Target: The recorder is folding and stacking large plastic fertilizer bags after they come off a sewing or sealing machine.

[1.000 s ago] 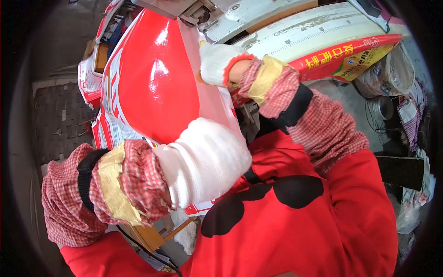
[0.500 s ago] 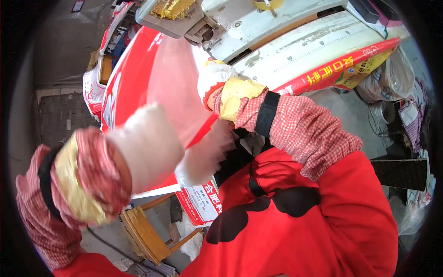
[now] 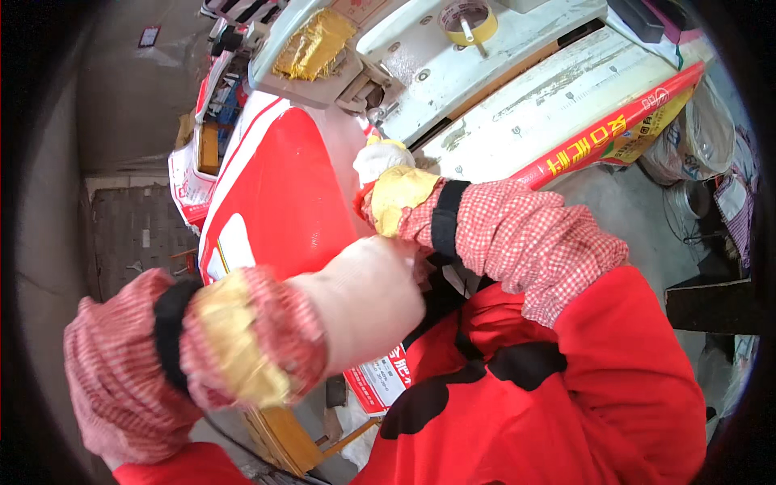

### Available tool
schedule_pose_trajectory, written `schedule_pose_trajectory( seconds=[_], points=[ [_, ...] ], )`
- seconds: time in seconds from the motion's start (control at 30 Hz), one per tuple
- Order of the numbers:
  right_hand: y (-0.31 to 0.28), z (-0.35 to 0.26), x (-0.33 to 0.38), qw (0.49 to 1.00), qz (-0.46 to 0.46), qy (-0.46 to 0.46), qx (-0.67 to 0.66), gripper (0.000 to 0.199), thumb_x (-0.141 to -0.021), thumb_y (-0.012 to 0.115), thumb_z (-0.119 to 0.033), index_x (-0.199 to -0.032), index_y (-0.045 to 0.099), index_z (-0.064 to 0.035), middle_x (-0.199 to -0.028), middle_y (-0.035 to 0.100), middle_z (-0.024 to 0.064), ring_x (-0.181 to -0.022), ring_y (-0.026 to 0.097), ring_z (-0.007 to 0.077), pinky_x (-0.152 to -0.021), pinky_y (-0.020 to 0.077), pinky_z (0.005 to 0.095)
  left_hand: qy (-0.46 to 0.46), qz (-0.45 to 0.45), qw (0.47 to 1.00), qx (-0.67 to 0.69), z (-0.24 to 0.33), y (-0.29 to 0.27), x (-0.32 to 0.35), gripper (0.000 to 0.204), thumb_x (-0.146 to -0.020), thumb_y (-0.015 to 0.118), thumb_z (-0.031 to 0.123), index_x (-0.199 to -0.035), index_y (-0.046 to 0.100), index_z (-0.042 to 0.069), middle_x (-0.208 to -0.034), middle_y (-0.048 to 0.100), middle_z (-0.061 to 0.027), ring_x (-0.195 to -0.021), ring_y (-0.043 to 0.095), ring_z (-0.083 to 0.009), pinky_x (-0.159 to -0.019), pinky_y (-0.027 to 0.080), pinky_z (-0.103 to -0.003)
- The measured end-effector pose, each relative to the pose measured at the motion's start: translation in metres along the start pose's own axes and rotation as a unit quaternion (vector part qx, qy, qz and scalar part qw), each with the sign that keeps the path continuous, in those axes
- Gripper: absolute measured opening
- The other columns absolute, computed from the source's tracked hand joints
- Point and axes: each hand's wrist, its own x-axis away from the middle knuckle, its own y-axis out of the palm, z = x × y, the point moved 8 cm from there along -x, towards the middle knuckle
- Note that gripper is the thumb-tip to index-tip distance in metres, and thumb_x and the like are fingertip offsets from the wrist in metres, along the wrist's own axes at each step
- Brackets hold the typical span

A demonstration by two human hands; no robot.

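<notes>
Red-white sack [image 3: 283, 194] lying btw L forearm & machine [image 3: 453, 77]. Gloved L hand [image 3: 360, 299] overlapping sack's lower R side, bit blurred; gloved R hand [image 3: 384, 160] sitting at upper R edge, nr machine. Both hands' fingertips hiding; can't tell either grip. Tape roll [image 3: 485, 32] resting atop machine.

The big sack [image 3: 295, 186] I see is bright red, striped white. Off-white covers the left hand [image 3: 364, 303]; the right hand [image 3: 384, 162] wears white edged with red. Both sleeves [image 3: 517, 242] are red-and-white checked, with black bands [image 3: 446, 218] and yellowish patches [image 3: 242, 339]. Black spots [image 3: 525, 368] mark the red top [image 3: 558, 428]; the tape roll [image 3: 486, 31] is yellow.
</notes>
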Motion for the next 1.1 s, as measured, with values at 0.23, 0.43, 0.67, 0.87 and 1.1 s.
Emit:
schedule_pose_trajectory(
  seconds=[0.23, 0.43, 0.67, 0.87, 1.1],
  points=[
    [-0.016, -0.025, 0.0, 0.968, 0.039, 0.158, 0.192, 0.025, -0.074, 0.059, -0.027, -0.089, 0.064, -0.0075, -0.087, 0.063, 0.0153, -0.079, 0.062, 0.0299, -0.066, 0.049, 0.0465, -0.257, -0.276, 0.921, -0.101, -0.133, -0.006, 0.054, 0.035, -0.066, 0.064, 0.045, -0.06, 0.065, 0.01, -0.058, 0.06, -0.0066, -0.057, 0.057, -0.0236, -0.061, 0.045, -0.036],
    [-0.048, -0.065, 0.036, 0.912, 0.079, 0.259, 0.308, 0.028, -0.073, 0.062, -0.031, -0.089, 0.065, -0.0086, -0.089, 0.063, 0.0164, -0.081, 0.062, 0.0305, -0.068, 0.0486, 0.0476, -0.045, -0.195, 0.976, 0.082, 0.0, 0.045, 0.037, 0.014, -0.066, 0.062, 0.019, -0.073, 0.062, 0.008, -0.063, 0.058, -0.007, -0.058, 0.057, -0.0238, -0.069, 0.046, -0.035],
    [-0.008, -0.142, 0.013, 0.735, 0.212, 0.278, 0.581, 0.031, -0.073, 0.064, -0.033, -0.089, 0.065, -0.0067, -0.092, 0.063, 0.0167, -0.09, 0.059, 0.0291, -0.078, 0.0443, 0.0486, -0.031, -0.117, 0.973, 0.195, 0.011, -0.011, -0.006, 0.015, -0.065, 0.061, 0.018, -0.053, 0.059, 0.01, -0.046, 0.052, -0.0028, -0.051, 0.059, -0.0219, -0.047, 0.046, -0.034],
    [-0.028, -0.06, 0.067, 0.313, 0.618, -0.163, 0.702, 0.032, -0.09, 0.045, -0.026, -0.068, 0.06, -0.009, -0.055, 0.056, 0.0053, -0.049, 0.054, 0.0223, -0.049, 0.0435, 0.0357, -0.12, 0.067, 0.982, 0.132, 0.007, 0.0, 0.013, 0.002, -0.064, 0.06, 0.009, -0.062, 0.059, 0.009, -0.056, 0.057, -0.0043, -0.056, 0.06, -0.0241, -0.046, 0.045, -0.033],
    [-0.026, 0.029, 0.013, -0.113, -0.173, 0.244, 0.948, 0.023, -0.086, 0.048, -0.03, -0.08, 0.063, -0.0129, -0.077, 0.063, 0.0038, -0.073, 0.059, 0.0272, -0.069, 0.0461, 0.0472, -0.173, 0.03, 0.973, 0.153, -0.114, -0.005, 0.051, 0.013, -0.076, 0.059, 0.022, -0.077, 0.061, 0.01, -0.061, 0.06, -0.0044, -0.058, 0.061, -0.0182, -0.053, 0.049, -0.031]
  ],
)
